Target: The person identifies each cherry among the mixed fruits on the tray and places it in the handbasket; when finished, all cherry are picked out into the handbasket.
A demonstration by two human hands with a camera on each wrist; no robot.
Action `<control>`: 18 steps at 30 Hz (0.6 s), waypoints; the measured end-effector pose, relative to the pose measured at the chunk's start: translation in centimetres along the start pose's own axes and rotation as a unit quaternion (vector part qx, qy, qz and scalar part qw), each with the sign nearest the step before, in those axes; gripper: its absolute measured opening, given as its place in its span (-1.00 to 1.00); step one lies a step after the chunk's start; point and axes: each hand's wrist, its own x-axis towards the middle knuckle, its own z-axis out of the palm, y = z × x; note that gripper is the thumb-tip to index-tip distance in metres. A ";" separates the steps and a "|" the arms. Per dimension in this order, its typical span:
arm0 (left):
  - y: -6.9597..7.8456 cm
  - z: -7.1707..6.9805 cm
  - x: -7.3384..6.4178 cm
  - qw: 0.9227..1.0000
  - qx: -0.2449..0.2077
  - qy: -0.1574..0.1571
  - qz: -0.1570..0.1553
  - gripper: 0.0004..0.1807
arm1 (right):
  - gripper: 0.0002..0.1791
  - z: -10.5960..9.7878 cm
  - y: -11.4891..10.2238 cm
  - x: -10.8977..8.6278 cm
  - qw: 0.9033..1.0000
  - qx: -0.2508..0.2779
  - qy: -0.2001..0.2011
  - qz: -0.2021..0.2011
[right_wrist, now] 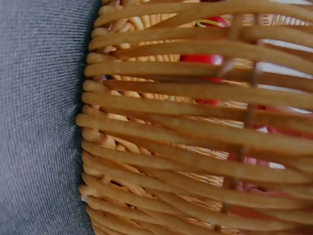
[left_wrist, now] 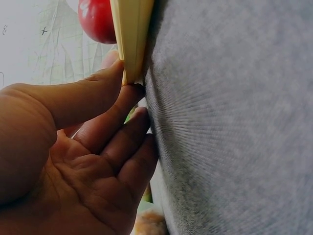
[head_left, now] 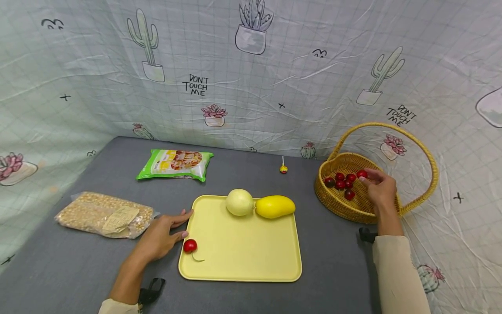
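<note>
My left hand (head_left: pixel 158 237) rests at the left edge of a yellow tray (head_left: pixel 243 272), thumb and fingertips against its rim. Inside that rim lies a red cherry (head_left: pixel 190 246) with a long stem, which shows close above the thumb in the left wrist view. A pale green round fruit (head_left: pixel 239 202) and a yellow mango (head_left: pixel 275 206) sit along the tray's far edge. Over the wicker basket (head_left: pixel 339 209), my right hand (head_left: pixel 381 189) pinches a red cherry (head_left: pixel 362 173). Several more cherries (head_left: pixel 340 184) lie in the basket. Its weave mostly hides the right hand in the right wrist view.
The basket's tall handle (head_left: pixel 392 126) arches behind and right of my right hand. A bag of corn kernels (head_left: pixel 106 214) lies left of my left hand. Farther back are a green snack packet (head_left: pixel 175 165) and a lollipop (head_left: pixel 283 168). A printed cloth (head_left: pixel 235 96) hangs behind the table.
</note>
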 end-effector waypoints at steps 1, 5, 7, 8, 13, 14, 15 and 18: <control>0.0 0.0 0.0 1.000 0.000 0.000 0.001 -0.30 | -0.48 0.0 0.1 0.1 1.000 -0.007 0.000 0.003; 0.0 0.0 0.0 1.000 -0.001 0.001 0.002 -0.30 | -0.49 0.2 0.4 0.4 0.999 -0.033 0.006 0.006; 0.0 0.0 0.0 1.000 0.000 0.002 0.002 -0.29 | -0.51 0.3 0.5 0.5 0.999 -0.045 0.009 0.001; 0.0 0.0 0.0 1.000 -0.001 0.002 0.002 -0.30 | -0.51 0.3 0.5 0.5 0.999 -0.053 0.005 -0.002; 0.1 0.0 0.0 1.000 -0.001 0.001 0.002 -0.30 | -0.54 0.2 0.8 0.5 0.994 -0.106 -0.016 -0.022; 0.1 0.0 0.0 1.000 -0.001 0.001 0.002 -0.30 | -0.55 0.3 0.8 0.5 0.993 -0.112 -0.019 -0.023; 0.1 0.0 0.0 1.000 -0.001 0.001 0.002 -0.30 | -0.56 0.3 0.8 0.5 0.993 -0.116 -0.021 -0.023; 0.1 0.0 0.0 1.000 0.000 0.003 0.003 -0.30 | -0.56 0.4 0.8 0.7 0.992 -0.120 -0.022 -0.017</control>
